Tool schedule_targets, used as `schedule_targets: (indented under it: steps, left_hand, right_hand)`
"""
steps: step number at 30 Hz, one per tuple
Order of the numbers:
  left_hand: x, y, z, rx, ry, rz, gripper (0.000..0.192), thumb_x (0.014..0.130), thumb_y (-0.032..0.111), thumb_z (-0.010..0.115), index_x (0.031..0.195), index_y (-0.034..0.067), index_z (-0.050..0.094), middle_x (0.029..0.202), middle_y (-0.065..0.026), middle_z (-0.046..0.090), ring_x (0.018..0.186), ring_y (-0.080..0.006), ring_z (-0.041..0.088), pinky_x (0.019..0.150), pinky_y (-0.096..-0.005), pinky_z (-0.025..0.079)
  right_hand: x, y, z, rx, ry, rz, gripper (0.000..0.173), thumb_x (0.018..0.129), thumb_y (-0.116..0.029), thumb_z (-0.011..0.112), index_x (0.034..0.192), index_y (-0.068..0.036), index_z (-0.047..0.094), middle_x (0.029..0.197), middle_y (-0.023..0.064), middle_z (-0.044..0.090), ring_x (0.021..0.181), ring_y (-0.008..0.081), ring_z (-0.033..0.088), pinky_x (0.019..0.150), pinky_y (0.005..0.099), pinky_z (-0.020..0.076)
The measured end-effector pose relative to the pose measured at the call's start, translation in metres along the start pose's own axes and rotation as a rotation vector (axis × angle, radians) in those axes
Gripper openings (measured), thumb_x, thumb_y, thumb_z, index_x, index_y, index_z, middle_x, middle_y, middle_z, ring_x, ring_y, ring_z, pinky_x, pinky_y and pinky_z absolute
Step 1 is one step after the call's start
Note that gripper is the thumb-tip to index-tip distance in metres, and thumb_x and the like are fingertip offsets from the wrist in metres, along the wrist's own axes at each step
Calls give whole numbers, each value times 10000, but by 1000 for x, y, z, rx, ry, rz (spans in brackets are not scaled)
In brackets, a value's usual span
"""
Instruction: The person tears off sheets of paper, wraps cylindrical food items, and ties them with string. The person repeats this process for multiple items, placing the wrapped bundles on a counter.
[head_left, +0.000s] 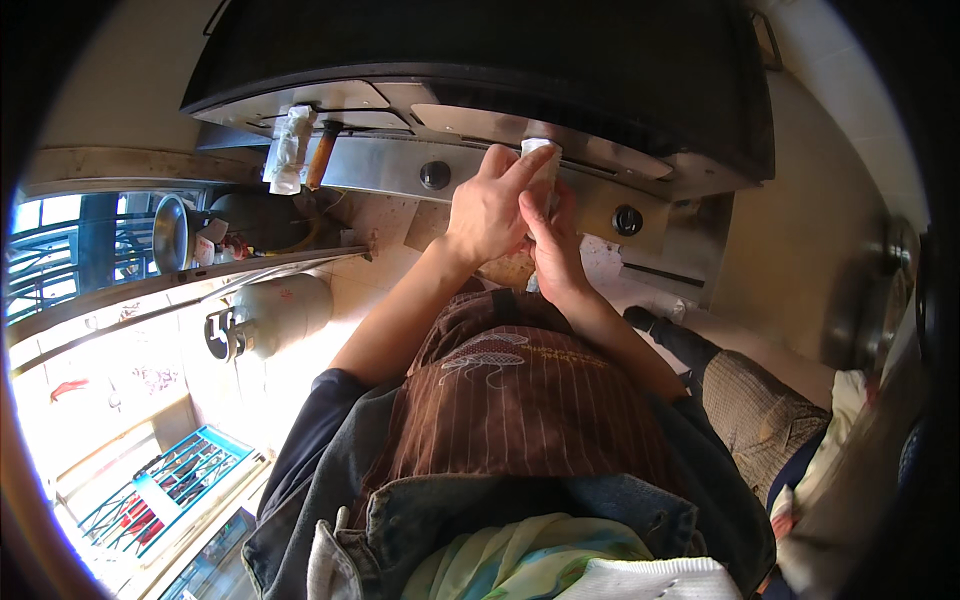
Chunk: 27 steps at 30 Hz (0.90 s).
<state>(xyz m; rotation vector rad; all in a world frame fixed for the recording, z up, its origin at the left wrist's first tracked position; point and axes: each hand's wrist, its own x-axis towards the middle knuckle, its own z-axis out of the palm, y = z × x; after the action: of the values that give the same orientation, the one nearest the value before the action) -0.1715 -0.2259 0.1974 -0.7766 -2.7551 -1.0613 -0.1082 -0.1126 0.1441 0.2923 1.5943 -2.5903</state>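
My left hand (487, 206) and my right hand (555, 244) come together at the front of a stainless steel cooking appliance (375, 161) with a large dark top. Both close around a white-wrapped bar that looks like a handle (541, 144); most of it is hidden behind my fingers. The left index finger lies along the wrapping. To the left, a similar white-wrapped handle (291, 150) sticks out beside a brown wooden handle (322, 156). Two black control knobs (435, 175) are set in the steel front, one on each side of my hands.
A grey gas cylinder (281, 315) stands on the floor at left, below a shelf edge (195, 277) with a metal bowl (172, 232). At right is another person's leg and checked garment (765, 409), close to my elbow. A blue metal rack (169, 487) is at lower left.
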Motion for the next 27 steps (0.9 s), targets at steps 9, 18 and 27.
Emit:
schedule_targets:
  steps: [9, 18, 27]
  left_hand:
    - [6, -10, -15, 71, -234, 227, 842, 712, 305, 701, 1469, 161, 363, 1042, -160, 462, 963, -336, 548, 814, -425, 501]
    - [3, -56, -15, -1277, -553, -324, 418, 953, 360, 549, 1223, 46, 497, 1072, -85, 583, 923, -192, 598, 824, -335, 498]
    - [25, -39, 52, -1476, -704, -685, 226, 933, 246, 557, 1086, 82, 583, 1069, -100, 655, 946, -219, 627, 719, -412, 548]
  right_hand:
    - [-2, 1, 15, 249, 193, -28, 522, 957, -242, 581, 1417, -131, 360, 1340, 44, 477, 1223, 158, 481, 901, 297, 467]
    - [-12, 8, 35, 457, 265, -165, 351, 964, -217, 572, 1301, -129, 523, 1145, 30, 611, 1014, 126, 586, 735, 340, 507]
    - [-59, 70, 57, 91, 751, -351, 307, 905, -168, 656, 1161, -15, 583, 801, 12, 627, 690, 97, 602, 590, 239, 501]
